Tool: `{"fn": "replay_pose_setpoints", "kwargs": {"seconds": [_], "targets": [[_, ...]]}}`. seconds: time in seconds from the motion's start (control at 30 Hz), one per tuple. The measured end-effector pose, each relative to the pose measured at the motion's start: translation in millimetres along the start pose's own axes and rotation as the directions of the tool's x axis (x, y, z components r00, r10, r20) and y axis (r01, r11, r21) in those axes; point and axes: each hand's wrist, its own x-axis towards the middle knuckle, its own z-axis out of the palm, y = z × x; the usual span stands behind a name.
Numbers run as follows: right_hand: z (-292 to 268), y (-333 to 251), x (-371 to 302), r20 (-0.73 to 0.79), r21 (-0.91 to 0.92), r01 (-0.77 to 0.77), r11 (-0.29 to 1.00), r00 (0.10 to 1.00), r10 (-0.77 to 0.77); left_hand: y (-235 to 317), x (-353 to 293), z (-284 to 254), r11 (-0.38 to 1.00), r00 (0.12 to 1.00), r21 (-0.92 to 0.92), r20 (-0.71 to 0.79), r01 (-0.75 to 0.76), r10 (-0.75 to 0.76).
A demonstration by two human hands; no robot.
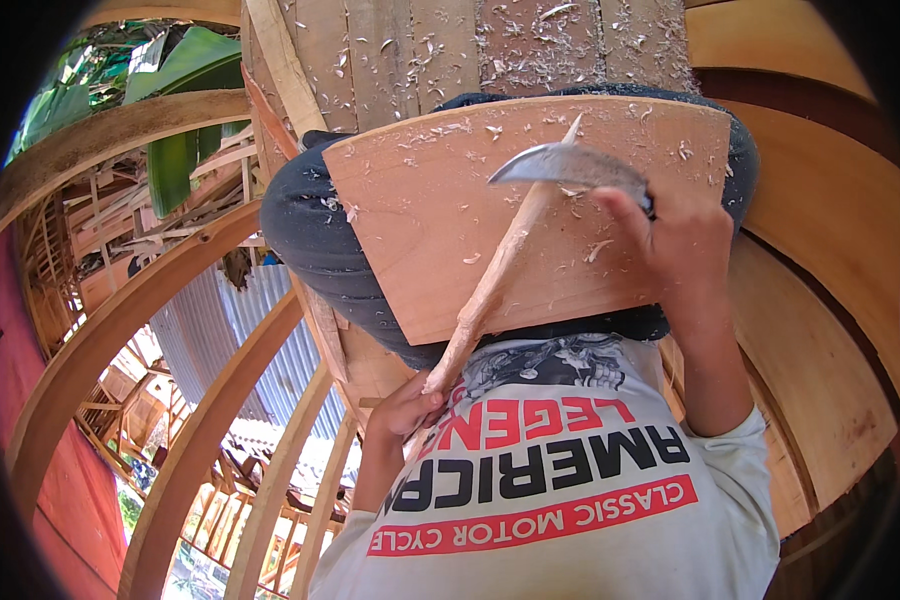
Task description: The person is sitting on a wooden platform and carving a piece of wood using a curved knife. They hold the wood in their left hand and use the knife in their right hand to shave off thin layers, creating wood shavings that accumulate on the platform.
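Observation:
My left hand (402,410) is closed around the near end of a pale wooden stick (508,250), close to my shirt. The stick slants away from me to the right and tapers to a sharp point at its far end. Under it, a flat wooden board (400,220) with a curved far edge lies across my lap. My right hand (690,245) grips a curved knife (555,163), its handle mostly hidden in my fingers. The hooked blade crosses over the stick a little short of the tip. Small shavings (596,250) are scattered on the board.
Beyond my legs, a plank floor (400,60) is strewn with shavings. Curved wooden ribs (190,440) stand on the left, with corrugated metal sheets (260,330) and green leaves (195,80) outside. Wide curved planks (820,350) form a wall close to my right arm.

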Motion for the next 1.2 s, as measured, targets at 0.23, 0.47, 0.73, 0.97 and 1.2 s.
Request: {"fn": "replay_pose_setpoints", "kwargs": {"seconds": [0.23,0.47,0.73,0.97,1.2], "targets": [[-36,30,10,0.101,0.081,-0.223,0.972,0.972,0.214,5,9,-6,0.995,0.997,0.087,0.055,-0.049,0.044],[-9,-6,-10,0.217,0.399,-0.146,0.905,0.974,0.062,29,-5,20,0.95,0.995,0.299,-0.002,-0.09,0.095],[-44,11,17,0.313,0.778,-0.213,0.591,0.947,-0.07,101,-36,84,0.669,0.945,0.738,-0.15,-0.09,0.292],[-42,19,11,0.158,0.981,-0.148,0.128,0.985,-0.069,149,-11,160,0.228,0.753,0.971,-0.204,0.074,0.626],[-53,31,14,0.156,0.987,-0.157,0.018,0.987,0.046,149,20,185,-0.035,0.72,0.999,0.011,0.018,0.694]]}}
